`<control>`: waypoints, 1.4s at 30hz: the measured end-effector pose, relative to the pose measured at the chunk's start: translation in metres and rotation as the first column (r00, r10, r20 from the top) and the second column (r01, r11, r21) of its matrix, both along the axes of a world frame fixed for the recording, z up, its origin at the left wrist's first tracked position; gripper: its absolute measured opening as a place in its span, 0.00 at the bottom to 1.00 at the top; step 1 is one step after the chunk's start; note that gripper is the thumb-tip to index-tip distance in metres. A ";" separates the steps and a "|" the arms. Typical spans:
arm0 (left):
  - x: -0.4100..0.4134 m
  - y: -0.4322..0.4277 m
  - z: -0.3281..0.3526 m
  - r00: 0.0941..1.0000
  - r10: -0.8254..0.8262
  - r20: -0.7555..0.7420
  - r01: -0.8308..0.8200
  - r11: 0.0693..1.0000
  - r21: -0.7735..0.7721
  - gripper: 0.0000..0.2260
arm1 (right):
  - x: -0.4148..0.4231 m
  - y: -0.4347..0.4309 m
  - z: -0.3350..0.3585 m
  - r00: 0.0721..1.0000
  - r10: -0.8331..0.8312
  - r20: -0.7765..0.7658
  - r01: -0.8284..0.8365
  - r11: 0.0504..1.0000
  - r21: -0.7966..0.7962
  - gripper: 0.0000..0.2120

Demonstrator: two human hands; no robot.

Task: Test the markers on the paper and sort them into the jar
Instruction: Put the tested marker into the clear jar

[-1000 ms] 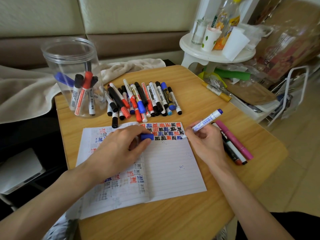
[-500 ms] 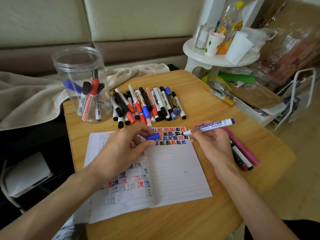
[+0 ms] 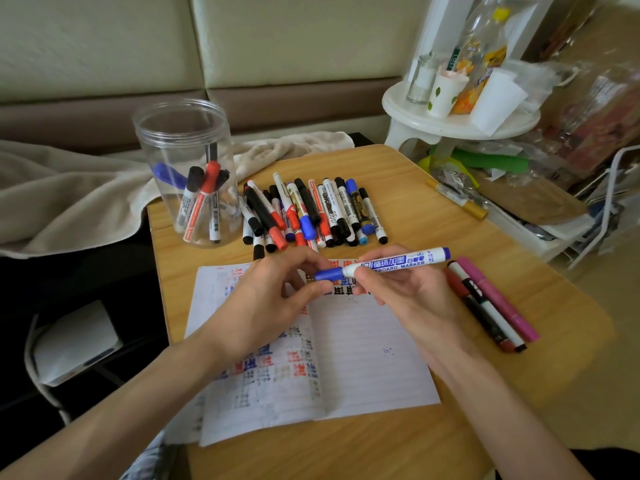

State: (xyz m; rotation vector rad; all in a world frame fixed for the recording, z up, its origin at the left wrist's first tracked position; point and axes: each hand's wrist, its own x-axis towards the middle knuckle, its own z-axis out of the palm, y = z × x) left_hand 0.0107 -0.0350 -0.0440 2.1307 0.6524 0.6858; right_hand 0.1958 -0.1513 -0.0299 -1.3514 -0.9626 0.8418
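The left hand (image 3: pixel 266 299) has its grip closed on a blue cap (image 3: pixel 328 274), pinched between thumb and fingertips, the other fingers curled beneath. The right hand (image 3: pixel 408 299) grips the white barrel of a whiteboard marker (image 3: pixel 398 263) near its writing end, thumb on top and fingers wrapped under. The barrel lies nearly level and its blue tail points to the right. The cap's open end meets the marker's tip; whether it is fully seated I cannot tell.

Both hands hang just above the far edge of the open lined notebook (image 3: pixel 363 358), over rows of red, blue and black test marks. Beyond them a heap of markers (image 3: pixel 311 213) lies on the wooden surface (image 3: pixel 381 452). The clear jar (image 3: pixel 183 140) stands upright at the far left corner, well apart from both grips, with a few markers leaning inside. Three more markers (image 3: pixel 491 306) lie side by side just right of the right hand.
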 end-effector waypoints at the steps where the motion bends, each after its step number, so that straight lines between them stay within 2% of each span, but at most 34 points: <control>1: 0.000 0.000 0.001 1.000 -0.010 0.013 0.010 1.000 -0.006 0.07 | -0.002 0.000 -0.001 1.000 0.013 0.003 -0.013 1.000 0.006 0.09; 5: -0.002 0.001 0.002 1.000 -0.004 0.030 0.005 0.999 -0.039 0.06 | -0.002 0.002 0.002 0.999 0.044 -0.021 -0.045 0.999 -0.030 0.14; 7: -0.005 0.004 0.001 1.000 0.022 0.003 -0.022 1.000 -0.021 0.06 | 0.005 0.002 0.004 0.995 0.044 -0.087 -0.051 0.996 -0.077 0.18; 9: -0.007 0.008 0.001 0.999 0.052 -0.005 -0.052 0.999 -0.016 0.06 | 0.013 0.001 0.005 0.988 0.025 -0.150 -0.038 0.995 -0.088 0.18; 11: -0.009 0.010 0.003 0.998 0.067 -0.003 -0.068 0.998 -0.004 0.07 | 0.019 0.000 0.005 0.997 0.020 -0.072 -0.028 0.994 -0.102 0.14; 14: -0.013 0.013 0.007 0.996 0.089 -0.029 -0.086 0.993 0.082 0.09 | 0.019 0.002 0.003 0.983 0.053 0.178 -0.027 0.989 -0.144 0.12; 16: -0.013 0.014 0.008 0.994 0.104 -0.017 -0.102 0.987 0.122 0.10 | 0.015 0.004 0.003 0.971 0.059 0.231 -0.028 0.990 -0.135 0.12; 23: -0.011 0.017 0.001 0.985 0.168 0.037 -0.171 0.978 0.120 0.05 | 0.007 0.013 -0.011 0.959 0.021 0.282 -0.014 1.000 -0.027 0.09; 30: -0.012 0.015 0.002 0.976 0.206 0.067 -0.213 0.968 0.135 0.07 | 0.001 0.022 -0.016 0.957 0.008 0.290 -0.013 1.000 0.016 0.09; 36: -0.016 0.023 0.016 0.989 0.144 0.039 -0.148 0.979 0.138 0.06 | -0.003 0.027 -0.018 0.973 0.018 0.229 -0.029 0.999 0.045 0.11; 39: -0.013 0.025 0.031 0.993 0.057 0.102 -0.064 0.996 0.059 0.05 | -0.002 0.031 -0.014 0.978 0.021 0.206 -0.039 0.996 0.080 0.12; 42: -0.010 0.025 0.045 0.973 0.083 0.215 -0.072 0.996 -0.060 0.07 | -0.005 0.035 -0.007 0.983 0.057 0.177 -0.078 0.991 0.111 0.14</control>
